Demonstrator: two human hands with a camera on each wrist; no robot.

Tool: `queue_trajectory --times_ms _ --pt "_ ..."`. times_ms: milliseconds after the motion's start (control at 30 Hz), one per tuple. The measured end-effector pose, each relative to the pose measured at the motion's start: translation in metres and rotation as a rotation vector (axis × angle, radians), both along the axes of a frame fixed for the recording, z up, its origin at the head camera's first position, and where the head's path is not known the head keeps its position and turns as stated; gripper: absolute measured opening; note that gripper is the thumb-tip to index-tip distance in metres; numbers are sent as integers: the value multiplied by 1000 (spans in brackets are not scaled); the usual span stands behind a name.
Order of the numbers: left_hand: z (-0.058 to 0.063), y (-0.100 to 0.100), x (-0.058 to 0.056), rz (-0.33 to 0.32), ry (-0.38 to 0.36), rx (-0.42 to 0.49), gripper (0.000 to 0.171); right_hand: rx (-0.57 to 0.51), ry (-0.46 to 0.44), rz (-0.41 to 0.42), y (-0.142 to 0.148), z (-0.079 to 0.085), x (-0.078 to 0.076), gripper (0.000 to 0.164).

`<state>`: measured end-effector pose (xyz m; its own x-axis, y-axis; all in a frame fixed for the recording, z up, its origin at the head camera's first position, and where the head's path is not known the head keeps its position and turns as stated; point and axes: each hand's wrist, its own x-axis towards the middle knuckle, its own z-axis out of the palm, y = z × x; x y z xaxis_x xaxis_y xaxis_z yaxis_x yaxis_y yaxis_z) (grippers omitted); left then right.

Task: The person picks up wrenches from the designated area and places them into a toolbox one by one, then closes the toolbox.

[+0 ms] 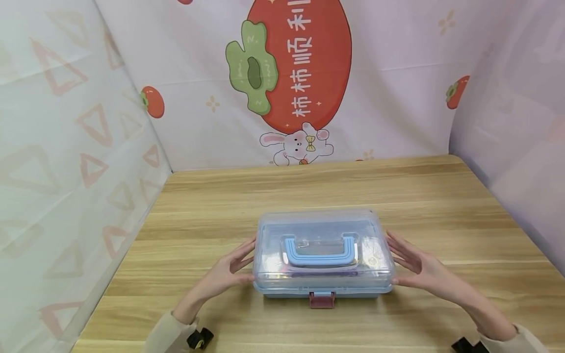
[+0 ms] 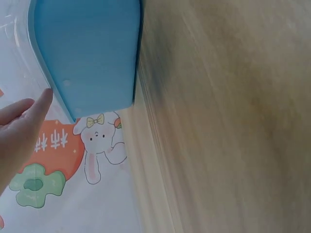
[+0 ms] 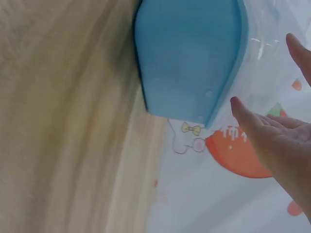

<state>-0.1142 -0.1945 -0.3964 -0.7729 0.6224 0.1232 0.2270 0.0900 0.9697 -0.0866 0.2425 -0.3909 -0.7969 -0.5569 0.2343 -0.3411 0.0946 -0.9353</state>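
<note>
A storage box (image 1: 275,250) with a clear lid and light blue base sits upright on the wooden table. Its blue handle (image 1: 320,261) lies folded down on the lid, and a dark pink latch (image 1: 321,300) is at the front. At the box's left side is my left hand (image 1: 225,272), fingers extended; in the left wrist view a fingertip meets the lid's rim above the blue side wall (image 2: 90,58). My right hand (image 1: 428,274) faces the opposite side, thumb and fingers spread, fingertips right by the lid. Contents show only faintly through the lid.
The wooden table (image 1: 212,201) stretches behind and to both sides of the box. A printed cloth backdrop (image 1: 198,127) rises at the table's far edge, with pale cloth walls (image 1: 88,196) to the left and right. Black straps (image 1: 200,338) sit at both cuffs.
</note>
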Motion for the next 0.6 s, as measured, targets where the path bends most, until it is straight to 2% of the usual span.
queue_trajectory --times_ms 100,233,333,433,500,600 --pt "3 3 2 37 -55 9 62 74 143 -40 -4 5 2 89" --pt "5 9 6 126 -114 7 58 364 305 -242 -12 16 10 89" --pt "7 13 8 192 -149 0 58 496 394 -342 -20 23 16 84" --pt "8 17 10 234 -174 -11 58 495 514 -356 -26 25 17 74" --pt "9 19 11 252 -183 -24 58 483 626 -349 -30 25 16 63" --pt "8 20 13 260 -189 -28 59 435 796 -319 -38 24 11 56"
